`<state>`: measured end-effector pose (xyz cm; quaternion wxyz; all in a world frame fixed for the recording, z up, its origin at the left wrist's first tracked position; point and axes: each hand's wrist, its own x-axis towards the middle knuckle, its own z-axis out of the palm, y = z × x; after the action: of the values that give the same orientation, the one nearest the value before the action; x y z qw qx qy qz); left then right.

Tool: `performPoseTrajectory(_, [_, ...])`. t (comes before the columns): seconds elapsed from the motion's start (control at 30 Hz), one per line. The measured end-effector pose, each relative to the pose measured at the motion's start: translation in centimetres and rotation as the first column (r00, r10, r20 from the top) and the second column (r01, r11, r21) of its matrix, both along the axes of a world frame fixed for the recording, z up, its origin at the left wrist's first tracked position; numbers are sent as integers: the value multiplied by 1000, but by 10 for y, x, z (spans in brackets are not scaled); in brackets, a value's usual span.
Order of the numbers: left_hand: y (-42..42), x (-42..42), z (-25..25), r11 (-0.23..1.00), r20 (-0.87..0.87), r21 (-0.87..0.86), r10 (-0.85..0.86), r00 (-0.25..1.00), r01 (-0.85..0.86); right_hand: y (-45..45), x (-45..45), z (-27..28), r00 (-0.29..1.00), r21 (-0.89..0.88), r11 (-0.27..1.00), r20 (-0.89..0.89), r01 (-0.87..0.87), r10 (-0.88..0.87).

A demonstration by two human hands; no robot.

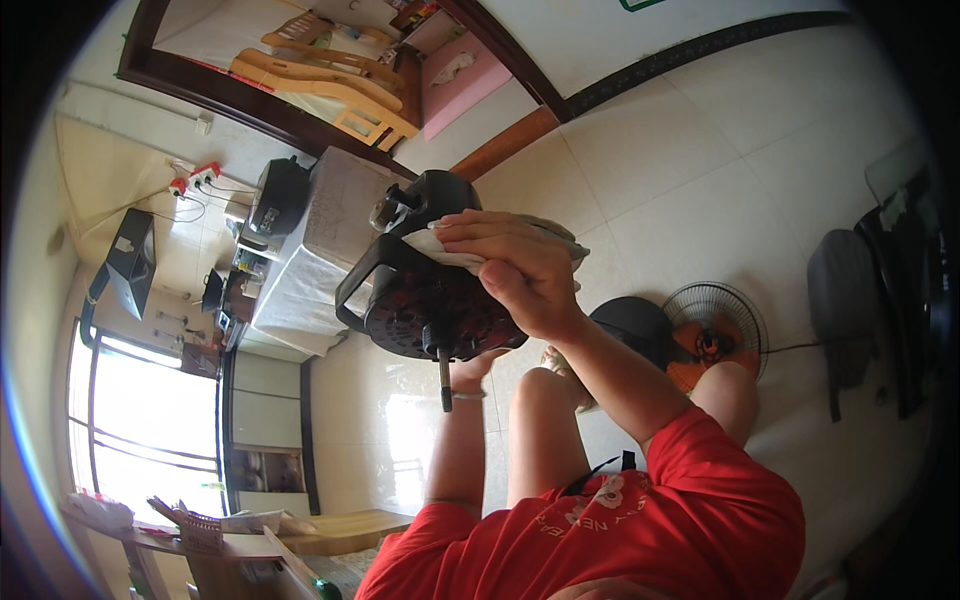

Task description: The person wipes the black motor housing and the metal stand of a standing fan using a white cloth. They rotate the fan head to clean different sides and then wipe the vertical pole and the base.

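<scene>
A black electric fan's motor head is held up before me, its bare metal shaft pointing towards my body. It has a loop-shaped handle on its left side and a knob on the far end. My right hand presses a pale cloth against the top of the housing, fingers stretched out over it. From beneath, my left hand holds the motor head; most of its fingers are hidden behind the housing. A bracelet circles the left wrist.
On the floor beyond my right arm lie a wire fan grille with orange blades and a black round base. A cloth-covered table stands to the left, with a black appliance behind. A dark chair is at right.
</scene>
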<state>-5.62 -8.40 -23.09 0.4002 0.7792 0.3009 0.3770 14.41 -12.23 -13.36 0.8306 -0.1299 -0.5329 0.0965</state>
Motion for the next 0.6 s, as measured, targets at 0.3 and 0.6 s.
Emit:
performPoseTrajectory(0.3, [-46,42,167,965,369,39,229,901,-261,-13,-3,-9,994,-75,996,-96,48,-55])
performPoseTrajectory(0.6, [-12,26,152,986,585,-91,-60,809,140,-17,20,9,987,-44,996,148,75,-68])
